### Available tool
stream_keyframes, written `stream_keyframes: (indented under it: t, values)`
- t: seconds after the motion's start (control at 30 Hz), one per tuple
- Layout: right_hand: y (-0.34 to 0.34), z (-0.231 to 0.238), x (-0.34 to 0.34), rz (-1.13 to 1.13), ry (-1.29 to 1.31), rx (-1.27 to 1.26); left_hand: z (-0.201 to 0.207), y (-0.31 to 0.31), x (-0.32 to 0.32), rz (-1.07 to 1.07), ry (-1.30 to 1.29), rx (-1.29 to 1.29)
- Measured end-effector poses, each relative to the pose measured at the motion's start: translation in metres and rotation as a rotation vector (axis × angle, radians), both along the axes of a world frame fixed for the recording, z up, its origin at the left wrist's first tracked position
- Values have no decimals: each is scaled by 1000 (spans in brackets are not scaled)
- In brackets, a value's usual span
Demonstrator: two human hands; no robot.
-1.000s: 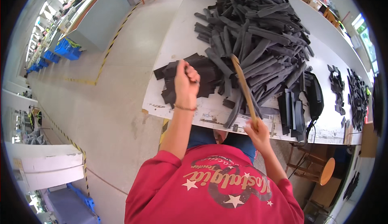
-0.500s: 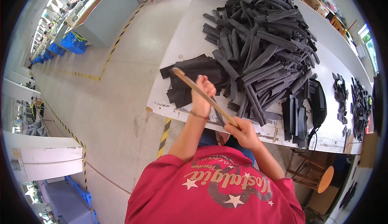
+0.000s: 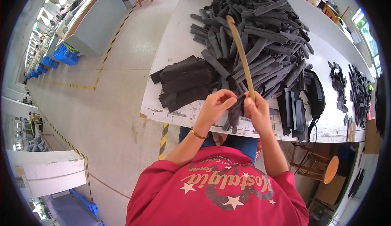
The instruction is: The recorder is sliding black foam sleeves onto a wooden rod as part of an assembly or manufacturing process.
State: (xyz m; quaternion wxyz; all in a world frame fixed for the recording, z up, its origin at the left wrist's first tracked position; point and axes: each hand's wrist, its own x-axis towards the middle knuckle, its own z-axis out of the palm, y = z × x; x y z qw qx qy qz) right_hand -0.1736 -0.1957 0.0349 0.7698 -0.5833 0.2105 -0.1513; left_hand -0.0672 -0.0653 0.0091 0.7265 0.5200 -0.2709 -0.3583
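My right hand is closed around the lower end of a long, pale wooden stick. The stick points up and away, over the far heap. Close to its left, my left hand has thumb and fingers pinched at the edge of a dark grey fabric piece. That piece hangs between my two hands, above the table's near edge; its upper part is partly hidden by fingers. Beyond them lies a big heap of dark rolled fabric tubes. Left of my hands is a stack of flat black fabric pieces.
Everything lies on a white table. Flat dark strips and a black bag sit at the right, with more dark piles beyond. A wooden stool stands under the right edge. Yellow-black tape marks the floor.
The stick has swung from pointing left to pointing away over the heap. My left hand has moved down and right, beside the right hand, and now pinches the fabric piece.
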Motion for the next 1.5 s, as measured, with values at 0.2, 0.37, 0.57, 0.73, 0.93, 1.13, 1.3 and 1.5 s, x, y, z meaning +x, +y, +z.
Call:
stream_keyframes:
  t: [0.2,0.37,0.57,0.73,0.93,1.13,1.3,1.5]
  values:
    - [22,-21,1,-50,-17,-117,-13,-8,-4,253,-108,19]
    - [19,-29,-6,-65,-26,-19,-8,-13,3,344,94,-153]
    - [19,-32,-7,-57,2,-117,-13,-10,27,428,505,-220]
    - [17,-35,-11,-128,74,-83,-3,-13,13,328,211,-109]
    - [-1,-21,4,-314,130,-264,-35,0,-36,-41,-17,209]
    - [-48,29,61,-431,-72,-617,-21,9,-26,-126,1,320]
    - [-183,117,121,-652,-228,-626,-36,12,-7,126,-563,284]
    - [-135,51,87,-429,-159,-645,-37,17,83,586,-1039,388]
